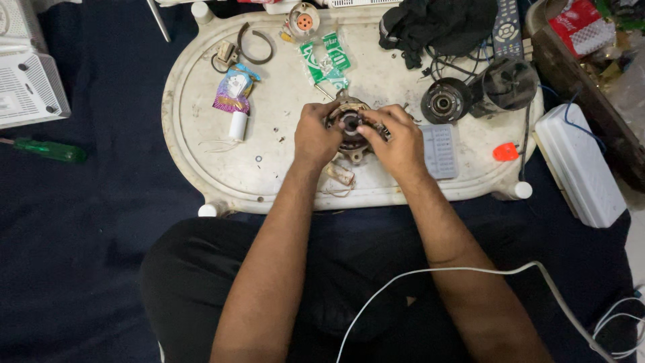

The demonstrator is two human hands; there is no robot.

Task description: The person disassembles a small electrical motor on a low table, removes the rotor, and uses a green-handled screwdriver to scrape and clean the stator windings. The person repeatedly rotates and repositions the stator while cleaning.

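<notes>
At the centre of the frame, on the white tabletop (pixel 269 128), you had both your left hand (pixel 314 136) and right hand (pixel 398 140) grasping the motor (pixel 350 125), fingers clenched round its rim; it looked heavy, stiff metal, best held there.

Left hand (pixel 314 136) and right hand (pixel 398 142) grip a round motor part (pixel 351 124) on the tray (pixel 201 134)

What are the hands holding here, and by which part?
Both the left hand and right hand grip a small electric motor by its round outer rim, on the white tray.
</notes>
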